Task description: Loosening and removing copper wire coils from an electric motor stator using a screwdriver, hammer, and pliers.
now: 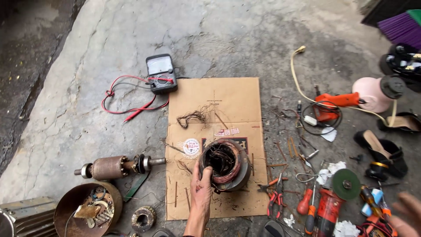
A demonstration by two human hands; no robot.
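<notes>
My left hand (201, 189) grips the near rim of a round motor stator (226, 164) with copper windings, which stands on a flat sheet of cardboard (215, 101). A tangle of pulled-out wire (191, 117) lies farther back on the cardboard. My right hand (407, 214) is blurred at the lower right edge, fingers apart and holding nothing, over a cluster of tools. Red-handled pliers (275, 198) and screwdrivers (308, 206) lie between the two hands.
A motor rotor (115, 166) lies left of the cardboard, beside a rusty bowl of parts (87, 210). An analog multimeter (161, 73) with red leads sits behind. An orange tool (335, 104), an angle grinder (335, 197), black shoes (386, 153) and a pink jug (372, 93) crowd the right.
</notes>
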